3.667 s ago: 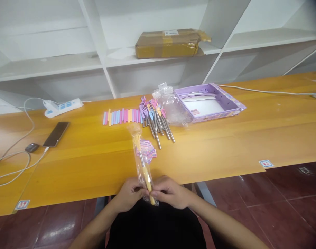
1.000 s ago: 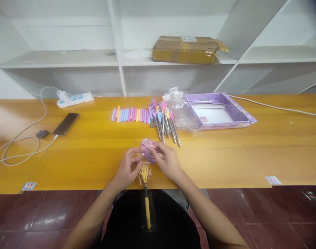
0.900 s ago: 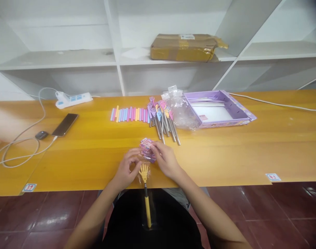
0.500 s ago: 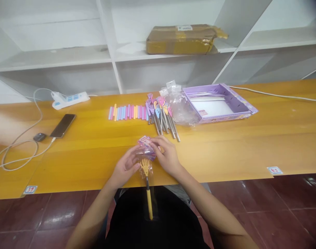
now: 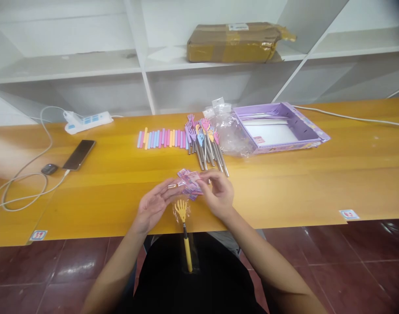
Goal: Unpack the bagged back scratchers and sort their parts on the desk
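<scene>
Between the thumb and fingers of my right hand (image 5: 217, 192) is a small pink printed card (image 5: 193, 176). My left hand (image 5: 153, 205) is open, fingers stretched out toward that card and thumb apart; whether its fingertips touch it I cannot tell. Under my hands lie more purple-pink printed cards (image 5: 192, 196), partly covered. Just in front of me, a yellow hand-shaped back scratcher (image 5: 187, 253) in a clear bag reaches over the table edge toward my lap. Beyond my hands lies a pile of back scratchers (image 5: 206, 141) with metal rods and coloured claws.
A row of coloured tubes (image 5: 163, 138) lies left of the pile. To its right are clear bags (image 5: 230, 135) and a purple tray box (image 5: 258, 149). A phone (image 5: 79, 155), black mouse (image 5: 49, 169) and power strip (image 5: 90, 123) are left. A taped carton (image 5: 232, 46) sits on the shelf.
My right hand has lifted the pink card slightly to the right. My left hand has moved a little left, its fingers straightened and spread.
</scene>
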{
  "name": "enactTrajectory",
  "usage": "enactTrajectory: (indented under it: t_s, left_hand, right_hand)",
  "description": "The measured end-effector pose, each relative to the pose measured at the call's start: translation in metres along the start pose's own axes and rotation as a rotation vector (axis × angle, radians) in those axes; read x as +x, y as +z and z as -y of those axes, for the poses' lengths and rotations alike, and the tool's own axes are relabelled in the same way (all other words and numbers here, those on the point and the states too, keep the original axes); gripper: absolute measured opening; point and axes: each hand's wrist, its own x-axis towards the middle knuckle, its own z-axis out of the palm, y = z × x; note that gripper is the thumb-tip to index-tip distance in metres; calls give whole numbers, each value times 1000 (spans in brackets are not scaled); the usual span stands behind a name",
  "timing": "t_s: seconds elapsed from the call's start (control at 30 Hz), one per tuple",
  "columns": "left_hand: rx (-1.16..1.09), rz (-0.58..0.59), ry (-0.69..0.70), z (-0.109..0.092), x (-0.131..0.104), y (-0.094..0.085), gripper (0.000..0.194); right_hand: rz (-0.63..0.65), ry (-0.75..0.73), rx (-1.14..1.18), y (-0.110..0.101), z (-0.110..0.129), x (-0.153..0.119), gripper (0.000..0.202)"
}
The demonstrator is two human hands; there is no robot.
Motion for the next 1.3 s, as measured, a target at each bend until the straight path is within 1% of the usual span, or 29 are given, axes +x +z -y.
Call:
enactTrajectory:
  t_s: [0.07,0.1,0.23,0.37,0.53,0.63,0.77,0.97,1.17,1.3]
  left_hand:
    - [-14,0,2,0,0,0,63]
    - [-15,-1,0,-1,0,1,64]
    - [-6,10,-18,-3,0,1,69]
    - [-8,36,-41,-3,0,1,73]
    - [-35,34,-21,-4,1,2,68]
    - [-75,38,5,-5,1,3,66]
    - [-85,23,11,-5,0,4,69]
    - [-65,44,-10,-8,2,6,71]
    - [-37,54,-27,-8,2,6,70]
    - [-28,64,-43,-6,0,5,72]
  right_hand:
    - [88,-14,-67,1,1,1,10]
    - [112,-20,-105,2,2,1,10]
    - [115,-35,-182,4,4,3,9]
    - [155,-15,-156,3,3,3,9]
    - [160,0,-134,3,2,2,10]
    - [196,-19,-165,3,1,2,10]
    - [259,-73,-213,3,0,2,12]
    - [275,-119,-208,4,0,3,21]
    - [316,-90,-209,4,2,4,24]
    - [300,-75,-219,3,2,4,24]
